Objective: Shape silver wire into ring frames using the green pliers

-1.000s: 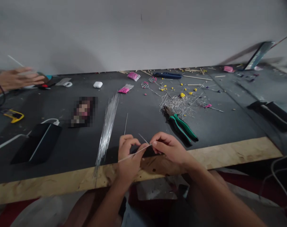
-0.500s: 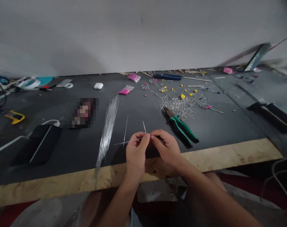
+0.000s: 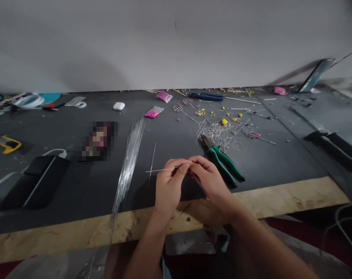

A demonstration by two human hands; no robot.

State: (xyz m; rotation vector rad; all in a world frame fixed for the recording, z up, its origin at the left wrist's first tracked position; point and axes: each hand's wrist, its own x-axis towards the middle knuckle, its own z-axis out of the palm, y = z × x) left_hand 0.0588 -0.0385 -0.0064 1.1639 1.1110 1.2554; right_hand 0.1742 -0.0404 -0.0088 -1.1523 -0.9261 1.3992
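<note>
Lying beside right hand point(image 3: 208, 176): green-handled pliers point(image 3: 228, 162)

two hands point(image 3: 168, 188) point(image 3: 210, 178), one green-handled pair of pliers point(image 3: 228, 167), one wire bundle point(image 3: 128, 162), one white case point(image 3: 119, 106), two round wire frames point(image 3: 178, 105) point(image 3: 189, 100)

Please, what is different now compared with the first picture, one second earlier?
The left hand moved right, closer against the right hand. The wire they hold, which crossed the left hand, now sticks out beyond it, leftward. Another person's hand left the view. The pliers and wire bundle stayed in place.
</note>
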